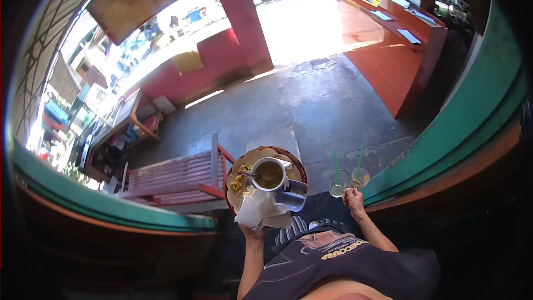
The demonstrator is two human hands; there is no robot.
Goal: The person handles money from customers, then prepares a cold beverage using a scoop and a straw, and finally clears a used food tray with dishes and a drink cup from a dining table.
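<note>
My left hand (252, 232) holds up a round woven tray (302, 162) from its near edge; its fingers are mostly hidden beneath. On the tray are a white cup (268, 174) of brownish liquid with a spoon, yellow food scraps (240, 179), crumpled white paper (259, 209) and a blue-grey container (292, 195). My right hand (353, 198) is closed round the handles of two glass mugs (340, 183), side by side, each with a green straw. One mug has bits of something left in it.
A slatted wooden bench (172, 178) stands left of the tray. Green door frames (444, 133) flank both sides. Beyond the grey floor (311, 94) are a red low wall (216, 61), an orange-brown counter (388, 66) at right and a cluttered table (125, 114) at left.
</note>
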